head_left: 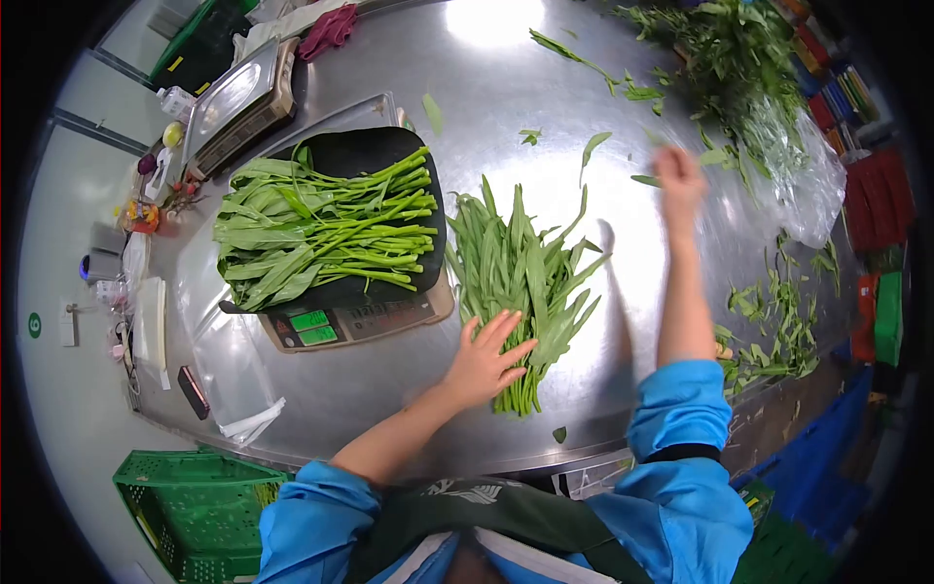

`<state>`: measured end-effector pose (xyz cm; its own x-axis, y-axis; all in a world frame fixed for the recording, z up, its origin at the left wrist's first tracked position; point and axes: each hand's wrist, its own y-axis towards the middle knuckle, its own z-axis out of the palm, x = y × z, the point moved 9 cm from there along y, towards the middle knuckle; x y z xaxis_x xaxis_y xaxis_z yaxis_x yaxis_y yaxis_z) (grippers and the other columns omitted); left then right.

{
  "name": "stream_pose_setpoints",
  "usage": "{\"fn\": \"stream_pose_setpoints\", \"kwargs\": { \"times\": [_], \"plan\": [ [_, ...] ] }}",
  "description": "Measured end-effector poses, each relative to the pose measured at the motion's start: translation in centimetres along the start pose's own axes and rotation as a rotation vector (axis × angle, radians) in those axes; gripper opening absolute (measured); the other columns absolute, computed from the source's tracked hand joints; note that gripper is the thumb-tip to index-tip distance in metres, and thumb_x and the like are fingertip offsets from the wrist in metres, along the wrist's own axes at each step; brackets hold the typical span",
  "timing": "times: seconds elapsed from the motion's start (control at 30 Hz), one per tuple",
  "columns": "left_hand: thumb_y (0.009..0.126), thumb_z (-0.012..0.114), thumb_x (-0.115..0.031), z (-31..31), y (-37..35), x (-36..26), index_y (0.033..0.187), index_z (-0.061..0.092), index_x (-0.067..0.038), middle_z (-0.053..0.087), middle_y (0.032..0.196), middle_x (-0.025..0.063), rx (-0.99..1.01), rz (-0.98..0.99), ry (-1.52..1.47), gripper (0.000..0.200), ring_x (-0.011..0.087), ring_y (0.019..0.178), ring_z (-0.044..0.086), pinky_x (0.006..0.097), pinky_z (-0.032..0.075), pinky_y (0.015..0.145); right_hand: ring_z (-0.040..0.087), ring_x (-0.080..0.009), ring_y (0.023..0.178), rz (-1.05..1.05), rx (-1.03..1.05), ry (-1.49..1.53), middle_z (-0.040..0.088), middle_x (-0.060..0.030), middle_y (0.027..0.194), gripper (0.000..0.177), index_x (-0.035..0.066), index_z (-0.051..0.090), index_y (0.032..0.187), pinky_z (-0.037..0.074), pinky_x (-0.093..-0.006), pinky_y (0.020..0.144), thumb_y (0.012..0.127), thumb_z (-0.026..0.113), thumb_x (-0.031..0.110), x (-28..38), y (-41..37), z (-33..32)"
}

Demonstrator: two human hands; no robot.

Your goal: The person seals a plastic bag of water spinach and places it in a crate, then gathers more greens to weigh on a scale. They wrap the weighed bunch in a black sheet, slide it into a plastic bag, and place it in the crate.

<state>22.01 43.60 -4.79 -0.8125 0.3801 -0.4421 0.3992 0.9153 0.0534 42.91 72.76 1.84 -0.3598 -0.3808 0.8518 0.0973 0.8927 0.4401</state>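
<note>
My left hand (486, 360) lies with spread fingers on the lower stems of a bunch of water spinach (530, 268), whose long narrow leaves fan out away from me on the steel table. Off to the right, my right hand (678, 180) is raised and curled closed, smeared by motion. Green leaf bits show beside its fingers, but I cannot tell what it grips. Left of the bunch, a black tray (375, 146) full of water spinach (326, 224), stems pointing right, rests on a digital scale (389, 316) with a lit green display.
A second scale (238, 102) stands at the back left. Loose greens and a clear plastic bag (803, 185) occupy the right side, with leafy scraps (778, 321) nearer me. A phone (194, 392) lies near the left edge; a green crate (195, 506) sits below it.
</note>
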Motion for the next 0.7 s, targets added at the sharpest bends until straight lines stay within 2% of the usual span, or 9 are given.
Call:
{"fn": "stream_pose_setpoints", "kwargs": {
  "times": [0.03,0.07,0.17,0.23,0.27,0.37,0.47,0.6,0.7],
  "plan": [
    [0.077,0.061,-0.03,-2.0,-0.5,-0.2,0.121,0.051,-0.021,0.035,0.136,0.0133,-0.057,-0.047,-0.039,0.046,0.0267,0.128,0.03,0.0516,0.024,0.099,0.061,-0.0183,0.072,-0.107,-0.111,-0.234,0.064,-0.0083,0.08,0.026,0.006,0.058,0.104,0.048,-0.0293,0.063,0.079,0.063,0.011,1.3,1.0,-5.0],
    [0.076,0.062,-0.03,-3.6,-1.4,-0.3,0.121,0.051,-0.02,0.036,0.135,0.0134,-0.11,-0.098,-0.08,0.047,0.0265,0.128,0.029,0.0513,0.024,0.099,0.063,-0.027,0.08,-0.578,-0.247,-0.88,0.065,-0.0126,0.089,0.044,0.009,0.05,0.118,0.05,-0.0384,0.07,0.076,0.062,0.005,1.9,0.1,-8.4],
    [0.078,0.061,-0.017,-4.7,-6.1,2.9,0.122,0.048,-0.01,0.043,0.128,0.0147,-0.254,-0.298,-0.367,0.047,0.029,0.118,0.042,0.0414,0.032,0.097,0.061,-0.0352,0.084,0.305,0.381,-1.391,0.065,-0.0145,0.089,0.041,0.006,0.054,0.114,0.047,-0.0433,0.075,0.074,0.058,-0.001,-8.5,-2.9,-18.0],
    [0.079,0.06,-0.012,-1.2,-9.2,4.6,0.123,0.047,-0.006,0.045,0.126,0.0155,-0.25,-0.553,-0.656,0.046,0.0284,0.113,0.046,0.0366,0.035,0.095,0.064,-0.0205,0.07,0.223,0.318,-0.859,0.066,-0.011,0.076,0.013,0.0,0.065,0.084,0.049,-0.0332,0.061,0.08,0.059,0.011,-2.9,-8.9,-15.8],
    [0.079,0.058,-0.01,1.3,-10.6,5.7,0.122,0.047,-0.002,0.047,0.123,0.0162,-0.29,-0.727,-0.966,0.045,0.0261,0.111,0.049,0.0331,0.038,0.093,0.061,-0.0142,0.07,0.659,0.424,-0.553,0.067,-0.0085,0.079,0.015,0.0,0.064,0.087,0.048,-0.0287,0.061,0.082,0.06,0.013,-3.9,-14.5,-14.0],
    [0.082,0.055,-0.007,3.5,-11.3,5.1,0.123,0.042,0.002,0.051,0.117,0.0133,-0.306,-0.91,-1.263,0.044,0.0197,0.103,0.053,0.0286,0.042,0.087,0.054,-0.0233,0.105,0.875,0.857,-0.165,0.057,-0.0162,0.114,0.052,0.0,0.05,0.12,0.043,-0.0328,0.09,0.08,0.064,0.03,-0.2,-30.4,-4.0],
    [0.085,0.052,-0.008,6.1,-9.4,4.5,0.124,0.041,0.004,0.057,0.108,0.009,-0.201,-0.901,-1.14,0.042,0.0158,0.092,0.056,0.0275,0.044,0.079,0.06,-0.0188,0.089,1.268,0.639,0.476,0.06,-0.0133,0.103,0.056,-0.006,0.05,0.116,0.048,-0.0311,0.08,0.077,0.069,0.03,3.5,-37.8,3.0],
    [0.087,0.051,-0.015,6.6,-6.2,3.7,0.112,0.052,0.004,0.062,0.096,0.0079,0.161,-0.777,-1.04,0.031,0.0147,0.078,0.058,0.0275,0.045,0.072,0.059,-0.0139,0.08,1.266,0.69,0.449,0.062,-0.0097,0.091,0.049,-0.008,0.053,0.109,0.048,-0.0273,0.073,0.078,0.069,0.027,4.7,-36.9,7.3],
    [0.087,0.048,-0.016,1.6,-5.1,1.0,0.099,0.056,0.002,0.058,0.092,0.0144,-0.006,-0.55,-0.827,0.023,0.0241,0.08,0.057,0.0334,0.045,0.07,0.059,-0.0141,0.079,1.005,0.734,0.3,0.063,-0.0075,0.089,0.035,-0.002,0.056,0.106,0.047,-0.0253,0.069,0.08,0.066,0.019,7.0,-34.1,7.3]
  ]
}}
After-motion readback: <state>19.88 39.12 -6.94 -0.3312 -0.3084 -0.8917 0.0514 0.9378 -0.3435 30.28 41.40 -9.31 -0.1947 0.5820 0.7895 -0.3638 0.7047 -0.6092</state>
